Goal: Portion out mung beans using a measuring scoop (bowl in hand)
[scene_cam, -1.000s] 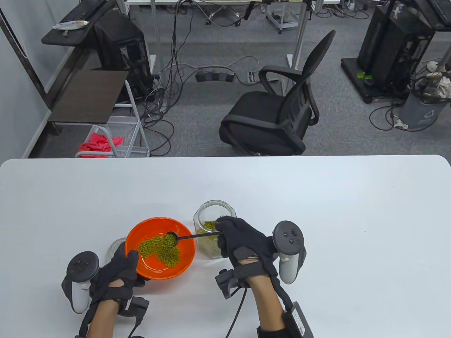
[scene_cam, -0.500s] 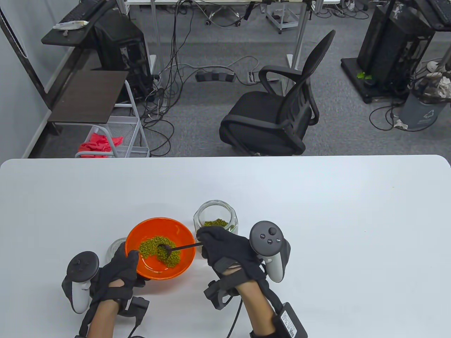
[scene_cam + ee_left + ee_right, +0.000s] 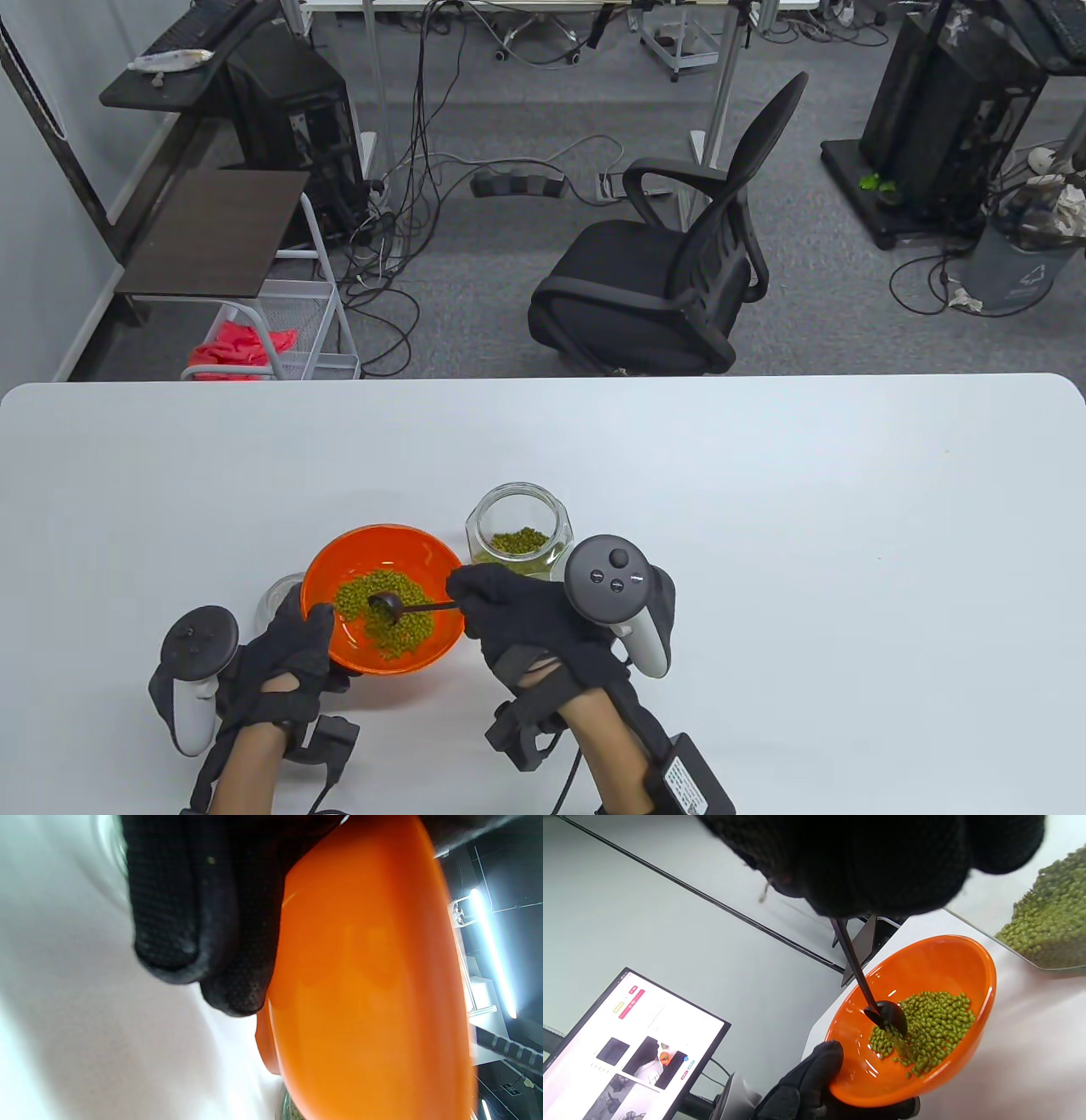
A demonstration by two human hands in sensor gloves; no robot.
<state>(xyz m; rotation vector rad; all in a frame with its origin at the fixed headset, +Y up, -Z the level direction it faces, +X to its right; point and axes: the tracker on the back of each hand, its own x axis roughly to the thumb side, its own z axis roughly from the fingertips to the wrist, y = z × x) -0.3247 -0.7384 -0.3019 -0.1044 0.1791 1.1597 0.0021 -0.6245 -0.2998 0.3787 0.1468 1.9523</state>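
1. Right hand [image 3: 517,615] pinching the handle of the black measuring scoop [image 3: 399,604]; grip clenched on the handle end, fingers curled round it, as the right wrist view confirms.
2. Scoop head tipped down inside the orange bowl [image 3: 339,560], touching or just above the heap of mung beans [image 3: 386,607]; a few beans blurred beneath the head in the right wrist view, apparently spilling out. Hard to tell whether anything remains in the scoop.
3. Left hand [image 3: 284,658] gripping the bowl at its near left rim, thumb over the edge, fingers [image 3: 237,984] wrapped under the outer wall; bowl apparently lifted and tilted slightly, near the front edge of the tabletop [image 3: 764,509], left of centre.
4. Glass jar [image 3: 519,536] open, just beside the bowl's far right side, with beans left in its lower part.
5. Done so far, judging by the heap: probably several scoops already delivered, a good layer across the bowl's bottom.
6. Left to do, probably: finish emptying this scoop, then either return to the jar for more or set the scoop and bowl down; target amount unknown from the views.
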